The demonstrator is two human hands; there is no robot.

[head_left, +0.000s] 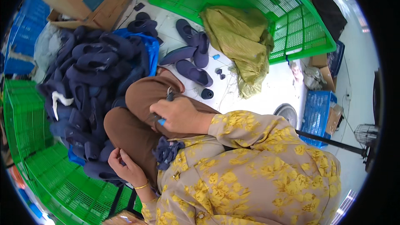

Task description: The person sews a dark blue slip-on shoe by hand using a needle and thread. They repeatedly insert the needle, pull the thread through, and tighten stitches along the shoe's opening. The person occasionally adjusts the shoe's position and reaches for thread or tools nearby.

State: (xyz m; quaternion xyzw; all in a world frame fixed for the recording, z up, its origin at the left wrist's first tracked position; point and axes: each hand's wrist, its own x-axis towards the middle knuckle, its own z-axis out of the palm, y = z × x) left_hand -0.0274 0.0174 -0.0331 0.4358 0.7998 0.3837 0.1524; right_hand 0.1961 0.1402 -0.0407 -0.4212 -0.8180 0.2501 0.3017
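My right hand [177, 114] is closed around a small hand tool with a metal tip [169, 93] and a black-and-blue handle, above my brown-trousered knee. My left hand [128, 167], with a gold bracelet at its wrist, rests by my other knee, fingers loosely bent and apart. Nothing shows in it. Beside it lies the edge of a large heap of dark navy slip-on shoes [93, 62]. A bunch of dark navy scraps [166, 152] sits on my lap between the two hands.
Several navy shoes [193, 73] lie on the white floor ahead, near a small black cylinder [207, 94]. An olive sack [237, 37] drapes from a green crate [306, 29]. Another green crate [46, 166] stands at left, a cardboard box [89, 0] behind the heap, a blue basket [316, 112] right.
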